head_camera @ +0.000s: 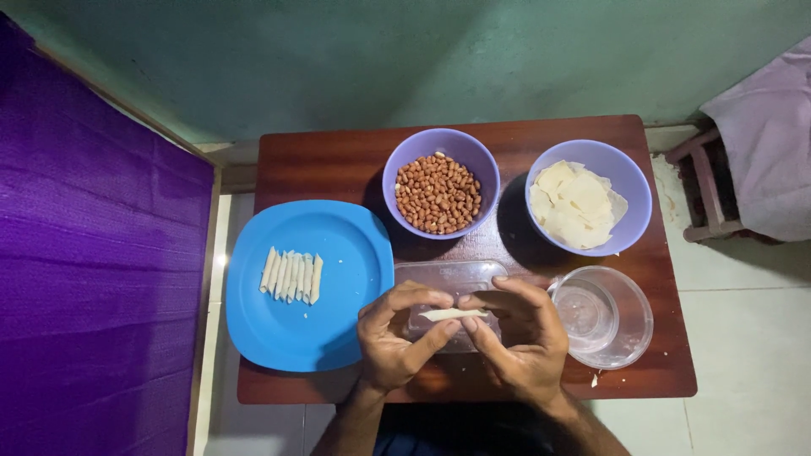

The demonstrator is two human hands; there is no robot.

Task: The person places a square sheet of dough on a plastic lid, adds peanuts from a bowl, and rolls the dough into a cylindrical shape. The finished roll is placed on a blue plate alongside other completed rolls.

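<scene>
Rolled wrapper pinched between left hand and right hand.

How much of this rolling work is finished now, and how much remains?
Done: about seven rolled pieces lie in a row on the blue plate. In hand: the left hand and right hand pinch one more roll. Left: many flat wrappers and a bowl of peanuts.
</scene>
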